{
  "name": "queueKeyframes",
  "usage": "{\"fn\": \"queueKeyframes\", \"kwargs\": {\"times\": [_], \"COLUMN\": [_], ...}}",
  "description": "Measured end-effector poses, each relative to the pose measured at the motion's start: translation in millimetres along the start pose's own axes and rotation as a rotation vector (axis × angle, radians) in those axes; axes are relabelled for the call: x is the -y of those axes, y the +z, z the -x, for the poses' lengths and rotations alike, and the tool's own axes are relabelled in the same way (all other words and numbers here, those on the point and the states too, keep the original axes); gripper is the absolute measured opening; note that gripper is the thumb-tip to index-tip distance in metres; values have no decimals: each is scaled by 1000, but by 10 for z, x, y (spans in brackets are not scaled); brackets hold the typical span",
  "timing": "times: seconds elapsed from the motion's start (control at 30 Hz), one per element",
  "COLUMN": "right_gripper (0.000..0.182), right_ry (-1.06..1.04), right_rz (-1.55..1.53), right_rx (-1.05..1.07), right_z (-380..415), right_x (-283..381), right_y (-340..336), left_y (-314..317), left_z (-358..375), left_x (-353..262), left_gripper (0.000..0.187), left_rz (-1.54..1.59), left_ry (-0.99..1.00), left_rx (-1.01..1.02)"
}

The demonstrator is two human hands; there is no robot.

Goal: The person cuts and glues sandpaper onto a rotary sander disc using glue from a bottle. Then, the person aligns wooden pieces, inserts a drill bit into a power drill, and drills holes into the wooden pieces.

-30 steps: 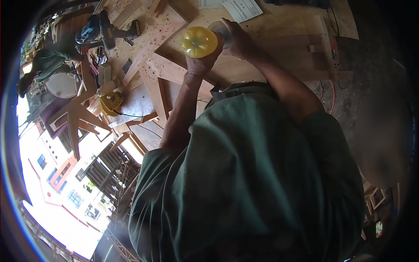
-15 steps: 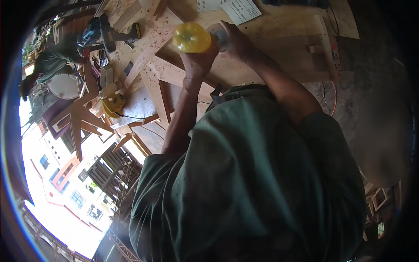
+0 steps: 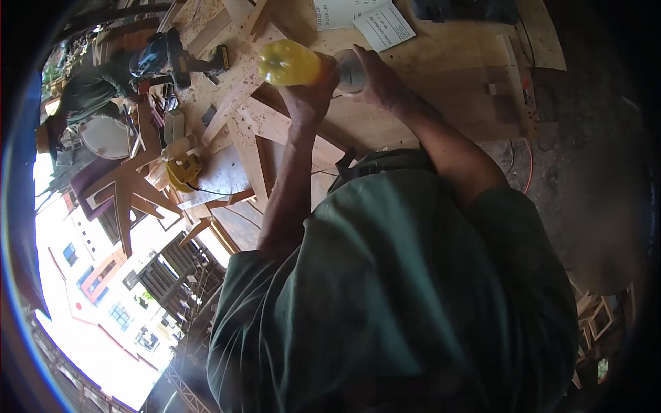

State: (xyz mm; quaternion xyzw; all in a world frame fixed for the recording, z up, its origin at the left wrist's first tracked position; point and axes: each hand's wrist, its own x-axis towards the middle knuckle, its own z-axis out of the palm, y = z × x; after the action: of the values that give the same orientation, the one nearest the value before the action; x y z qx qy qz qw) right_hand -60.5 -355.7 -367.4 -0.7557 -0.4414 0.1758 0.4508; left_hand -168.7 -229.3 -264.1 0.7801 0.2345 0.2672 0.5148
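My left hand [image 3: 308, 96] is wrapped around a plastic bottle [image 3: 286, 62] of yellow liquid. The bottle lies tilted, its ridged base towards the left, and its neck is hidden behind my fingers. Close beside it, my right hand [image 3: 379, 81] grips a greyish see-through cup [image 3: 350, 71], with the thumb and fingers around its side. Bottle and cup are held side by side over the wooden workbench [image 3: 441, 76].
White printed papers [image 3: 385, 26] lie at the bench's far side near a dark case [image 3: 465, 9]. Wooden frame parts [image 3: 251, 141] spread to the left, with a yellow power tool [image 3: 182, 171] and a cordless tool [image 3: 169, 58]. Another person [image 3: 89, 96] stands at the left.
The bottle has tipped further over, its base swinging left. The cup has turned so more of its round face shows. The whole view has shifted slightly.
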Motion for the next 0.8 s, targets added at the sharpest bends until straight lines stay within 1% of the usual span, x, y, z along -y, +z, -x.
{"fn": "queueKeyframes", "kwargs": {"times": [0.07,0.13,0.2,0.23,0.27,0.3,0.33,0.37,0.4,0.47,0.53,0.63,0.67,0.77,0.8], "right_gripper": [114,113,111,111,110,110,109,108,108,109,109,109,109,109,110], "right_ry": [40,41,9,16,23,21,84,72,62,61,81,32,45,74,81], "right_rz": [-20,-42,-44,-33,-24,-11,-11,-9,-9,-22,-57,-15,-20,-17,-15], "right_rx": [39,51,7,24,47,63,60,51,46,26,34,8,16,28,37], "right_z": [-9,5,0,13,34,-5,-5,-15,3,-28,-12,0,16,-12,-1], "right_x": [-7,46,35,42,70,110,184,159,129,83,96,12,31,64,71], "right_y": [-33,-20,-39,-52,-54,-86,-105,-109,-94,-81,-74,5,-1,-71,-76], "left_y": [90,209,163,141,75,37,13,-13,-36,54,165,120,68,-22,-32], "left_z": [-192,-198,-51,53,135,146,105,85,0,-248,-231,-51,61,73,2], "left_x": [-38,-252,30,121,56,3,-33,-56,-39,22,-137,60,71,-55,-44], "left_gripper": [26,26,27,27,26,26,25,25,23,23,22,23,22,24,27], "left_rz": [-136,-279,-405,-467,-584,-429,-272,-113,-107,-74,-41,-552,-541,-55,-1], "left_ry": [-41,-52,169,267,307,182,67,-58,-27,-48,-85,382,289,18,-40], "left_rx": [7,-4,95,148,195,152,109,68,41,9,-6,91,110,9,-17]}}
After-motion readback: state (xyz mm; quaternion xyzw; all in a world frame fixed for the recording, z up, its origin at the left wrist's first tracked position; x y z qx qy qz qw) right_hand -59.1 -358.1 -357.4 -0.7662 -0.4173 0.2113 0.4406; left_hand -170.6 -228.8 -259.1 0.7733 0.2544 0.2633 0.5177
